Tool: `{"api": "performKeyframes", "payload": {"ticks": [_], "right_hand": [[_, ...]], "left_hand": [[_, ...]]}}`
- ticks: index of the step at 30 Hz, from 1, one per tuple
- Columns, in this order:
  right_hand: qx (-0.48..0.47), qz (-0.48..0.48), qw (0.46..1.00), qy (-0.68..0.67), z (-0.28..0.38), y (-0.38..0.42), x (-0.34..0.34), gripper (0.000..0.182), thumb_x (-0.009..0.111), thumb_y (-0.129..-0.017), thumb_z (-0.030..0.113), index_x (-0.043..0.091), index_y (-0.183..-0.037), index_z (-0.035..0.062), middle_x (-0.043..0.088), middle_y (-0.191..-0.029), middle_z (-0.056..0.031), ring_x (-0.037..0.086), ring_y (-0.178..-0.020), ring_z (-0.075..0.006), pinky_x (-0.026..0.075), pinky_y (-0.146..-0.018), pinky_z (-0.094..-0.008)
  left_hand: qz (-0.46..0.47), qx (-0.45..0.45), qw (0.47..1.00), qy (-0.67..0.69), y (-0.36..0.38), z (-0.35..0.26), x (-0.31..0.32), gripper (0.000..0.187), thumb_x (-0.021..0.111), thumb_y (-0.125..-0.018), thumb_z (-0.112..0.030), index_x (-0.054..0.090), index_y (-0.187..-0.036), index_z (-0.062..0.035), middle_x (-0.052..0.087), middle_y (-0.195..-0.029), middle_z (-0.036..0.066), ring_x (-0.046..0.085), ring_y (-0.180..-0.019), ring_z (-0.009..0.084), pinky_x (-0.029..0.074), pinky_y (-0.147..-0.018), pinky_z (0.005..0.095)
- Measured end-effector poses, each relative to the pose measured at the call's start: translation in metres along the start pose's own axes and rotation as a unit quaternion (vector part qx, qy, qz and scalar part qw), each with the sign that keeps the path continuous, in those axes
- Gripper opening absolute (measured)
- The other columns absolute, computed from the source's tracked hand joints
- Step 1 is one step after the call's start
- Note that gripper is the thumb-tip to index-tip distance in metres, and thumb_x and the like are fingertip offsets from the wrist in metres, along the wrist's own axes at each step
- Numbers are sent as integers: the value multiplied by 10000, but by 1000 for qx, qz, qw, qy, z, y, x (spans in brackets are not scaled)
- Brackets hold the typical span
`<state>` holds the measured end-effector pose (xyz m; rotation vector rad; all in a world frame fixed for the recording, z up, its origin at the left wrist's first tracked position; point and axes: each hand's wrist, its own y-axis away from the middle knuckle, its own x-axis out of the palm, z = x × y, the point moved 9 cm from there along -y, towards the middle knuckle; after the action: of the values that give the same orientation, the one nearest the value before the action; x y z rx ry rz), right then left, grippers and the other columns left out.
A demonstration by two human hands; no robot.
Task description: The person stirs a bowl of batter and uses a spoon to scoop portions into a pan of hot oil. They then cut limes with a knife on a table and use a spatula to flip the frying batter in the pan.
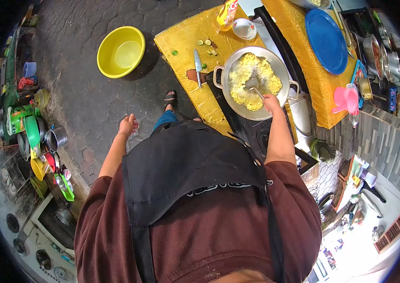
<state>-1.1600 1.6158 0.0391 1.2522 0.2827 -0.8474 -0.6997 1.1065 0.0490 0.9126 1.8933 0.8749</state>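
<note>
My right hand (271, 103) is wrapped round the handle of a metal spatula (255, 88), whose blade rests among yellow food (248, 99) in a wide two-handled pan (234, 106). My left hand (128, 125) hangs over the dark paved floor with its fingers apart and holds nothing. Left of the pan, a knife (197, 62) lies on the yellow-covered table (176, 38), near cut green limes (208, 42). Behind the pan are a small white bowl (244, 29) and a yellow packet (227, 15).
A yellow basin (137, 59) stands on the floor at the upper left. On the right, a second yellow-covered table (320, 103) bears a blue tray (326, 41) and a pink jug (346, 99). Pots and colourful utensils crowd the far left.
</note>
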Motion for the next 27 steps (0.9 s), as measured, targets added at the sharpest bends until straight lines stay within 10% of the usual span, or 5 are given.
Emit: {"api": "performKeyframes", "payload": {"ticks": [21,24,27], "right_hand": [[46,95,993,60,42,11,-13,258,510,-721,70,595,-965,57,503,-549,-47,417,-378,-138,308,-336,-303],[12,109,955,276,57,3,-13,231,489,-715,67,622,-900,25,592,-650,-104,541,-469,-210,400,-410,-352],[-4,4,930,368,113,36,-37,291,471,-750,101,613,-989,18,603,-1034,-153,603,-920,-286,466,-777,-377]], "left_hand": [[5,-12,1000,-3,-8,16,-7,421,407,-877,-422,544,-1014,-48,598,-780,69,568,-635,140,453,-529,299],[13,-11,1000,-3,-9,15,-6,418,407,-879,-421,545,-1012,-50,598,-776,68,567,-627,141,453,-527,299],[17,-16,1000,1,-12,18,-4,418,404,-881,-421,544,-1014,-51,597,-773,71,566,-625,142,453,-527,300]]}}
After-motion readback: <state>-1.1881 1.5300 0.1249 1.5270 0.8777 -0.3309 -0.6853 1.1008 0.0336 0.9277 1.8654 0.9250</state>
